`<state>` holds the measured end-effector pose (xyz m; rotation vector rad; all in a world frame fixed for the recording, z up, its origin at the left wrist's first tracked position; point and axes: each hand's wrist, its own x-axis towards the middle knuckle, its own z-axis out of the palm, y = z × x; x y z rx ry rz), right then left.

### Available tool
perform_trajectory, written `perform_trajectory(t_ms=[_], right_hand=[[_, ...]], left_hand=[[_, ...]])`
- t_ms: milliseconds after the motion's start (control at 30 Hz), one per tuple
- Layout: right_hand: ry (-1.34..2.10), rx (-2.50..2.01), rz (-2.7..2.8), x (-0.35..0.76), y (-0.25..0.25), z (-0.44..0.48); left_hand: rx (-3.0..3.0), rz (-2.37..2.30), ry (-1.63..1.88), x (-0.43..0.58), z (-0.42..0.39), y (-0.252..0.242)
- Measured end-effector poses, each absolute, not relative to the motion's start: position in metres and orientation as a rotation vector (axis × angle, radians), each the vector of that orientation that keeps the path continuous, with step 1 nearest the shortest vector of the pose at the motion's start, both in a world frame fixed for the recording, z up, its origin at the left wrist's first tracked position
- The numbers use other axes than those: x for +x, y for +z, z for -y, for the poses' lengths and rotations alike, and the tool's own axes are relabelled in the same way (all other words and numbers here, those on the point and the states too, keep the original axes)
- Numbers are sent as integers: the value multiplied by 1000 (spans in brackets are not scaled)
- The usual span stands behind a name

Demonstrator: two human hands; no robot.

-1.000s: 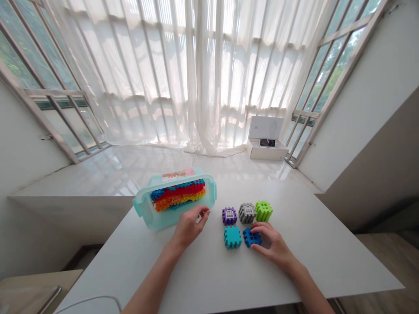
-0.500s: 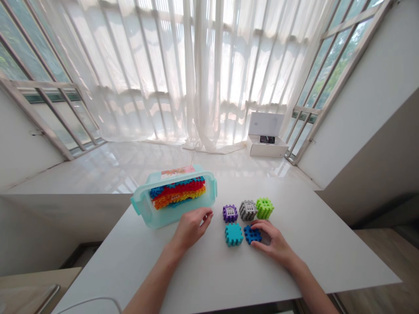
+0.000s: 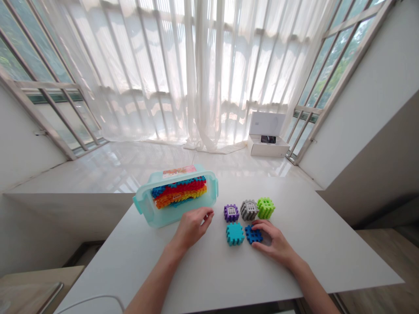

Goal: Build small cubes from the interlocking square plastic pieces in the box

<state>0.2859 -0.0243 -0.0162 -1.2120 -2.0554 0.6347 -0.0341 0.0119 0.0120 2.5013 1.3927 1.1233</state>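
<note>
Five toy block cubes sit on the white table (image 3: 209, 270): a purple cube (image 3: 231, 213), a grey cube (image 3: 248, 209) and a green cube (image 3: 265, 207) in a back row, a teal cube (image 3: 235, 233) and a dark blue cube (image 3: 252, 234) in front. My right hand (image 3: 273, 240) is closed on the dark blue cube, fingers curled around its right side. My left hand (image 3: 191, 226) rests on the table with fingers loosely bent, holding nothing, just in front of a pale teal plastic box (image 3: 145, 207) full of flat coloured block plates (image 3: 179, 192).
A white open box (image 3: 266, 139) with a dark device in it lies on the glossy window ledge behind the table. Sheer curtains (image 3: 196, 74) cover the windows. A white cable (image 3: 94, 301) runs along the table's near left edge. The table's right edge lies near a grey wall.
Both hands stay almost where they were. The view has shifted slightly; my right hand keeps its hold on the dark blue cube beside the teal one.
</note>
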Motion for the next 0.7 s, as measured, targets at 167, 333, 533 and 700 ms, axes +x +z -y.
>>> perform_trajectory(t_ms=[167,333,533,700], right_hand=[[636,-1211,2070,287,-19,23],[610,-1210,2067,287,-19,24],[480,-1170,1981,288,-15,30],[428,-1117,1942,286,-14,31]], left_hand=[[2500,-1389,1122,-34,-12,11],[2484,-1444,1167,-39,-16,11],[2402,-1761,1491,-60,-30,13],[2425,-2000,1453,-72,-43,13]])
